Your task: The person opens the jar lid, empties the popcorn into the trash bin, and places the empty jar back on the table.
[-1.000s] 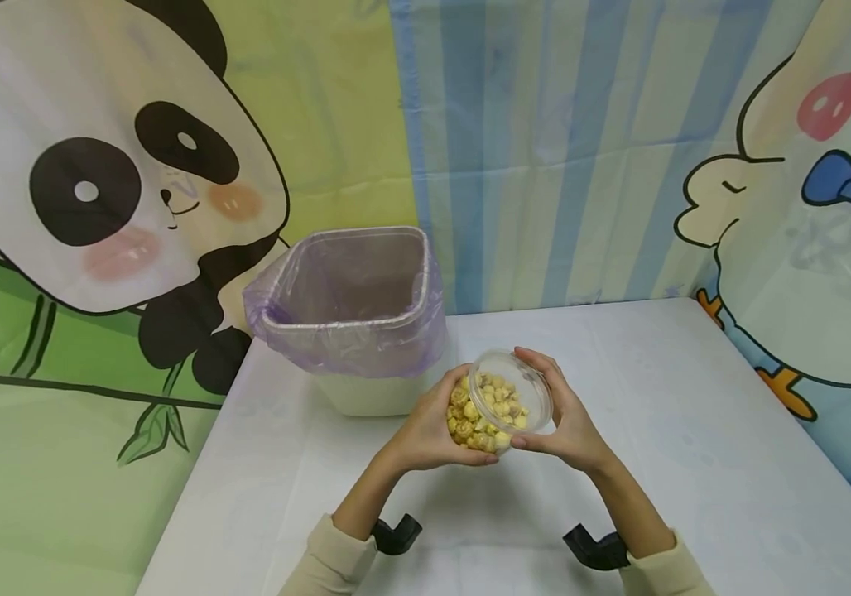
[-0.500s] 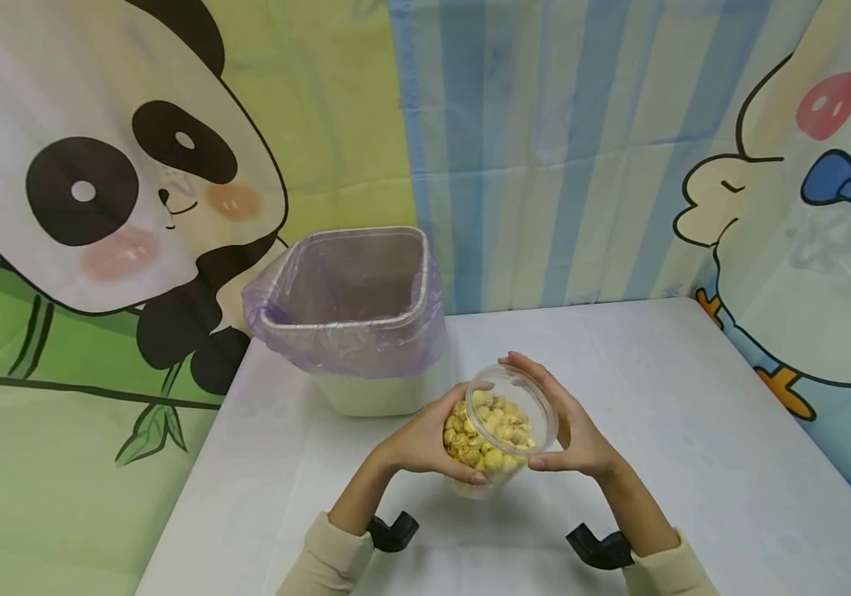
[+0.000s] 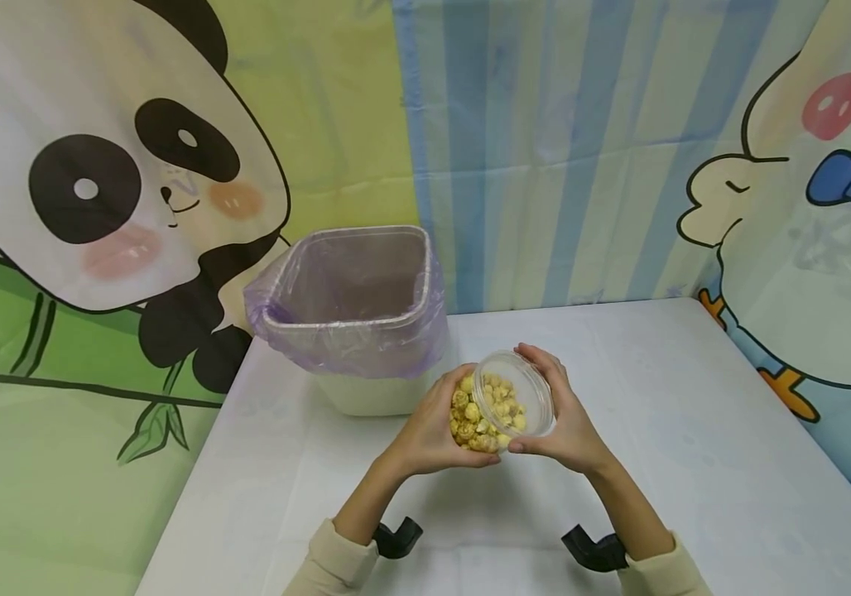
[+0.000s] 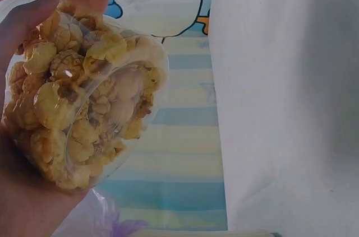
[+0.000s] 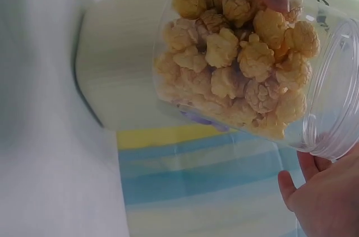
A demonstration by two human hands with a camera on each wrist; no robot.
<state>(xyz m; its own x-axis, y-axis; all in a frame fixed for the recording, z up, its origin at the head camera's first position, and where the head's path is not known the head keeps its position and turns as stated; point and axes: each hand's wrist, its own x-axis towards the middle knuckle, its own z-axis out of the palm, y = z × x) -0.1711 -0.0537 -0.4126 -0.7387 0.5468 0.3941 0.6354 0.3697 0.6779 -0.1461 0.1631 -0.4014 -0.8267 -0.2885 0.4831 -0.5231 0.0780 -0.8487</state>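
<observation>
As only left wrist shows, jar underside (image 4: 105, 115), tilted

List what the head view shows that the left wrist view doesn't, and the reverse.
Head view only: the panda's face on the backdrop, the open top of the bin and the beige sleeves.

Left wrist view only: the underside of the jar, turned toward the camera.

Both views: the popcorn in that jar, the left hand gripping it, the purple liner and the white tabletop.
</observation>
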